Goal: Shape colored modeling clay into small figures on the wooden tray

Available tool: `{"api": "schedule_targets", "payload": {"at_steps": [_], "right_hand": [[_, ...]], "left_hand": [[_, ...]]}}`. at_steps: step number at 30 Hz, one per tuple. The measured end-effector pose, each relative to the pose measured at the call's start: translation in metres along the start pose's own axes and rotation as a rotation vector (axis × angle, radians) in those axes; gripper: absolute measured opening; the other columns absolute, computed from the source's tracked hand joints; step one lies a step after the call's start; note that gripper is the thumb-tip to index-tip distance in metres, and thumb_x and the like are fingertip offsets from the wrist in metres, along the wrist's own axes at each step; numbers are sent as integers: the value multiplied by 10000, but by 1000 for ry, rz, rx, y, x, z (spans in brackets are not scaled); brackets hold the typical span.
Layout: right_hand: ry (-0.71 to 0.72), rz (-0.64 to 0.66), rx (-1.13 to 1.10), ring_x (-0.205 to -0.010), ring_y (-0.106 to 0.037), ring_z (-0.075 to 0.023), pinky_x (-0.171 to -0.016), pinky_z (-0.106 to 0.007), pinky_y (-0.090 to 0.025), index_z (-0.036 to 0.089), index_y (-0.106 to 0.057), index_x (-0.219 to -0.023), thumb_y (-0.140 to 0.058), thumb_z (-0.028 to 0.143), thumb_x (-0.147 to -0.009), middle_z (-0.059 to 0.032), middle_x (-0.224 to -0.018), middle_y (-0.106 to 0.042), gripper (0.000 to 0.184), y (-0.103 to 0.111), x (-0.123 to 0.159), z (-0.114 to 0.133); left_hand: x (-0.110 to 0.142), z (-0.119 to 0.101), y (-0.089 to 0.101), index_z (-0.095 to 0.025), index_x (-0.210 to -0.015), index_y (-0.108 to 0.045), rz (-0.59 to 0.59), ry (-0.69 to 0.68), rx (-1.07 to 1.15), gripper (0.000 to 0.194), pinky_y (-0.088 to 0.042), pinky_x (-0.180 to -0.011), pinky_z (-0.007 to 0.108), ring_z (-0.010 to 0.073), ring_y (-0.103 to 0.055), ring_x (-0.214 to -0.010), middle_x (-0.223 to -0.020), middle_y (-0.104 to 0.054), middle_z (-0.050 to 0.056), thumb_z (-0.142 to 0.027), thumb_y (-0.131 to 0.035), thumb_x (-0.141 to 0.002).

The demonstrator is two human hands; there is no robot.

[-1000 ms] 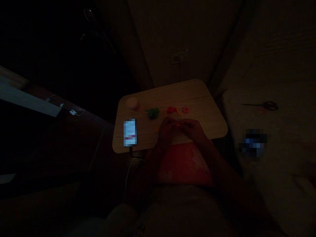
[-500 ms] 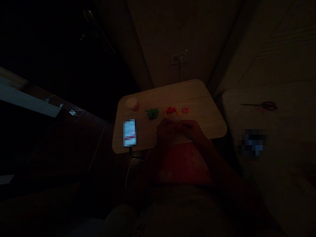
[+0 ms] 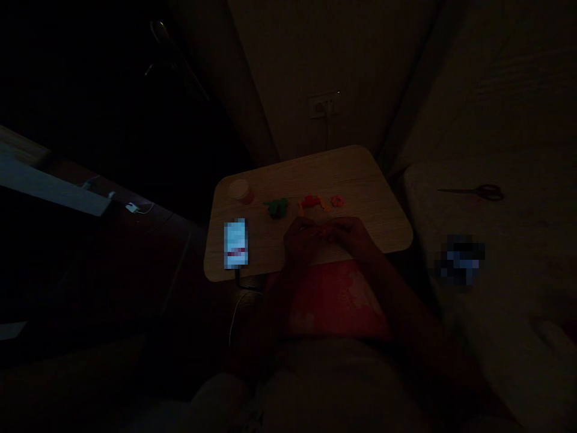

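Observation:
My left hand [image 3: 301, 239] and my right hand [image 3: 354, 233] meet over the near edge of a small wooden table [image 3: 265, 252]. Their closed fingers hold a small orange-red piece [image 3: 325, 231] between them; its kind is too dark to make out. Just beyond my fingertips lie a red piece [image 3: 311, 201] with orange pieces [image 3: 301, 208] beside it and a pinkish ring-shaped piece [image 3: 337, 201]. A cluster of green pieces [image 3: 277, 208] sits to the left of these.
On the table's left side are a phone [image 3: 236, 243] with a lit screen and a lidded tub [image 3: 242, 191]. Scissors [image 3: 489, 192] lie on a pale surface to the right. A wall socket [image 3: 323, 106] with a plugged cord is behind the table.
My hands have shifted slightly and parted a little at the fingertips, so the orange-red piece between them shows more clearly. The things on the table stay in place.

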State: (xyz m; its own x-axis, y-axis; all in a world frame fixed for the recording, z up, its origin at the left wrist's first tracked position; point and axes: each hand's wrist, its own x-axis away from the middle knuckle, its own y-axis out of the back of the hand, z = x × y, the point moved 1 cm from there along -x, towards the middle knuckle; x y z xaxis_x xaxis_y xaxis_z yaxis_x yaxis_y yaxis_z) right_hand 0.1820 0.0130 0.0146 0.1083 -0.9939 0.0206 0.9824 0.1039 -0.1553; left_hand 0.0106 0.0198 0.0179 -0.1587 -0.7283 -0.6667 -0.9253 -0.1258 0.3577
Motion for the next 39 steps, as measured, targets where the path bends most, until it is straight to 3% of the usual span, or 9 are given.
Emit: {"api": "schedule_targets", "payload": {"at_steps": [5, 10, 22, 27, 32, 34, 39], "right_hand": [[-8, 3, -36, -565, -609, -150, -585, -287, -503, 187, -769, -732, -859, 497, -707, -26, -619, -700, 324, 0, -1, 0], [8, -34, -39, -596, -634, -164, -617, -297, -517, 196, -770, -694, -837, 529, -718, -39, -634, -724, 340, 1, 0, 2], [36, -14, 48, -547, -562, -137, -554, -268, -437, 202, -671, -600, -815, 547, -719, -14, -578, -666, 392, -3, -3, 0], [56, -38, 31, -565, -552, -141, -577, -277, -447, 204, -665, -618, -776, 597, -769, -10, -590, -643, 436, -4, -1, 2], [56, -124, -47, -585, -566, -148, -602, -283, -446, 199, -693, -681, -730, 668, -810, -16, -608, -641, 488, 0, 0, -3], [38, -134, -53, -575, -558, -148, -591, -283, -441, 203, -691, -689, -728, 685, -808, -11, -603, -632, 498, 1, -1, -7], [82, -156, -125, -565, -545, -143, -577, -279, -433, 210, -670, -661, -754, 669, -799, -2, -595, -613, 487, 3, -2, -11]], "left_hand": [[-1, 0, 2, -208, -909, -812, 11, 14, 43, 179, -554, -760, 297, 153, -653, -844, -899, -666, 43, -383, -773, -896], [-4, 2, 2, -211, -994, -816, 99, 38, 64, 262, -576, -844, 363, 194, -678, -945, -1008, -703, 86, -447, -725, -924], [-7, 0, 2, -178, -901, -744, 98, 80, 147, 273, -534, -815, 333, 182, -660, -881, -926, -704, 69, -437, -678, -957], [-8, -10, 2, -182, -823, -647, 174, 102, 176, 421, -516, -821, 346, 188, -619, -849, -872, -658, 70, -519, -503, -1030], [-6, -7, 0, -185, -778, -601, 173, 206, 220, 511, -480, -685, 311, 159, -560, -699, -752, -593, 44, -544, -379, -1065], [-5, -5, -1, -179, -817, -655, 184, 248, 217, 490, -486, -672, 300, 152, -576, -670, -732, -617, 36, -527, -413, -1063], [-4, -1, 0, -183, -870, -762, 182, 233, 242, 242, -552, -784, 306, 169, -700, -789, -835, -751, 47, -391, -673, -957]]}}
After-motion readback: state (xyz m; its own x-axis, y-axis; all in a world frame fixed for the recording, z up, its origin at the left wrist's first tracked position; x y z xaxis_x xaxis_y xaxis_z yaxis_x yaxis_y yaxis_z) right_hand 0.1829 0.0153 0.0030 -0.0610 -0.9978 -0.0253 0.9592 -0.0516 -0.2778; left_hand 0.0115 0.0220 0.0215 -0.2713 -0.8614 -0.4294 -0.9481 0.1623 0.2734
